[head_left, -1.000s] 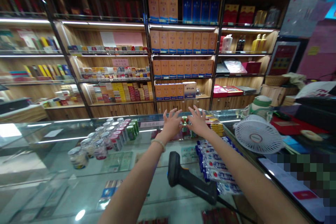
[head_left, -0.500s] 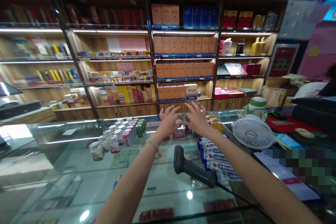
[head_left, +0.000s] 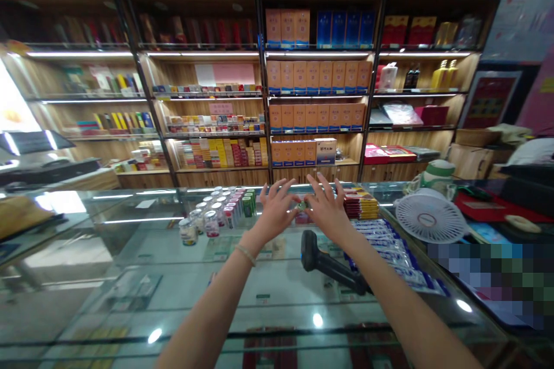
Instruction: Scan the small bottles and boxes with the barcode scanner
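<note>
Both hands reach out over the far part of the glass counter [head_left: 242, 294], palms down. My left hand [head_left: 277, 204] has its fingers spread, just right of the green packs [head_left: 249, 203]. My right hand [head_left: 326, 207] is beside it, fingers also spread, left of the red and yellow packets [head_left: 361, 203]. A small green thing [head_left: 302, 206] shows between the two thumbs and index fingers; whether it is touched I cannot tell. Nearer than my right hand lies a black barcode scanner [head_left: 331, 265], partly behind the right forearm.
Jars [head_left: 188, 232] and small containers stand in rows at the left. Blue and white packets [head_left: 389, 253] lie right of the scanner, with a white fan [head_left: 428, 216] and a green-lidded jug [head_left: 437, 176] beyond. Stocked shelves [head_left: 318, 95] line the back.
The view has turned slightly left, so shelves and counter items sit farther right. My right forearm covers the scanner's handle end. Both hands remain spread close together.
</note>
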Motion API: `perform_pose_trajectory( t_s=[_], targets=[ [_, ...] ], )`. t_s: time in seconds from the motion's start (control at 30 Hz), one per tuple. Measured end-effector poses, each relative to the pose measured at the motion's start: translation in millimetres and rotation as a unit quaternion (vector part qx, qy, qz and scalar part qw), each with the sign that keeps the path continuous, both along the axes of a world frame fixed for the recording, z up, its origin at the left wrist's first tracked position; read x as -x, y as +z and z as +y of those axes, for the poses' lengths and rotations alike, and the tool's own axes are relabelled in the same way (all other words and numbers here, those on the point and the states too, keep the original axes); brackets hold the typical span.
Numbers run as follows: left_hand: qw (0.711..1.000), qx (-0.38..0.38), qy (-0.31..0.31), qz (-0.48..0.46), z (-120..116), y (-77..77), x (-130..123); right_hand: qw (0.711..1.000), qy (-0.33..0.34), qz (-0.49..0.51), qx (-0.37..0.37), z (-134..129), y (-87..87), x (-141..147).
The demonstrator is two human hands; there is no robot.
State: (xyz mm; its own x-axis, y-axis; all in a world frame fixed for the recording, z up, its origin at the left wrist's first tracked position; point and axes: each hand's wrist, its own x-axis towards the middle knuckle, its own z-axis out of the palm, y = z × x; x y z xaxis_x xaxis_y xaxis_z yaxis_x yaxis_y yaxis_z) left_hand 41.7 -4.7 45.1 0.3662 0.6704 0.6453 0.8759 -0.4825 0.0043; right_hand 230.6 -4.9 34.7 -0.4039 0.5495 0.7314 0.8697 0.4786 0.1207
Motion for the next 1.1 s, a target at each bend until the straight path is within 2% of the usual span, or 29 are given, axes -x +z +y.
perform_pose_trajectory(
  t_s=[0.13, 0.33, 0.47, 0.7, 0.97, 1.1],
  targets=[
    [1.0, -0.002, 0.001, -0.004, -8.5, -4.9, 2.8, 1.0, 0.011, -0.005, 0.0, -5.8, -7.1, 5.1],
    [0.999, -0.006, -0.004, -0.034, -9.3, -15.4, 4.2, 1.0, 0.004, 0.014, 0.002, -7.6, -16.0, 3.4],
    [0.998, 0.004, 0.02, -0.065, -11.3, -19.5, 10.0, 0.994, 0.009, 0.099, 0.037, -8.2, -16.5, -4.0],
    [0.992, 0.027, 0.039, -0.12, -6.8, -29.6, 20.3, 0.965, 0.061, 0.232, 0.108, 0.2, -23.6, -12.5],
    [0.989, -0.017, 0.02, -0.144, -10.4, -27.2, 19.9, 0.958, 0.093, 0.249, 0.108, 7.9, -32.3, -15.3],
    [0.986, -0.054, 0.026, -0.153, -13.7, -24.5, 20.7, 0.968, 0.075, 0.222, 0.089, 12.7, -34.8, -19.0]
  ],
)
